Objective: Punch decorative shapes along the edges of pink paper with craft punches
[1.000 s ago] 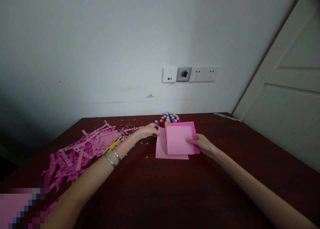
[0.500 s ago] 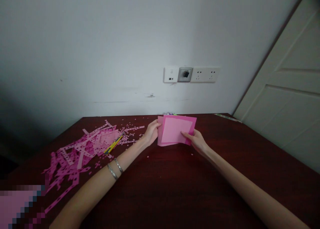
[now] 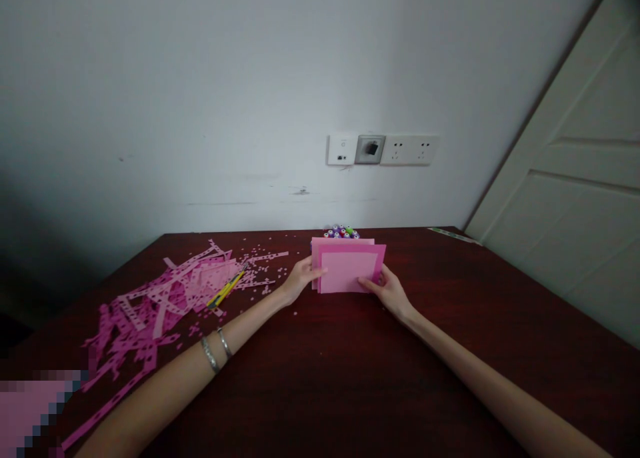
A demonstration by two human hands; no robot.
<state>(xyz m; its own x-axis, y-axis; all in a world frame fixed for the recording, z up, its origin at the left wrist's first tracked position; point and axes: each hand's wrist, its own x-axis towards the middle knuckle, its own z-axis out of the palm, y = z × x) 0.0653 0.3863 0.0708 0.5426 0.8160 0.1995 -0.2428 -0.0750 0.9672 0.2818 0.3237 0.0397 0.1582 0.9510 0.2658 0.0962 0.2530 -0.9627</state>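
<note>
A small stack of pink paper sheets [image 3: 349,269] stands nearly upright on the dark red table [image 3: 320,365], its lower edge on the tabletop. My left hand [image 3: 301,278] grips the stack's left edge and my right hand [image 3: 386,289] grips its lower right corner. Both hands are closed on the sheets. Just behind the stack a cluster of small coloured paper punches [image 3: 341,232] peeks over the top edge.
A heap of pink punched paper strips [image 3: 160,305] and scattered confetti covers the table's left part, with a yellow pen or knife [image 3: 226,289] lying on it. Wall sockets [image 3: 383,149] sit above the table. A white door [image 3: 575,191] stands at the right.
The sheets lay spread flat on the table; both hands gathered them, lifted them upright and squared them into one stack standing on its lower edge.
</note>
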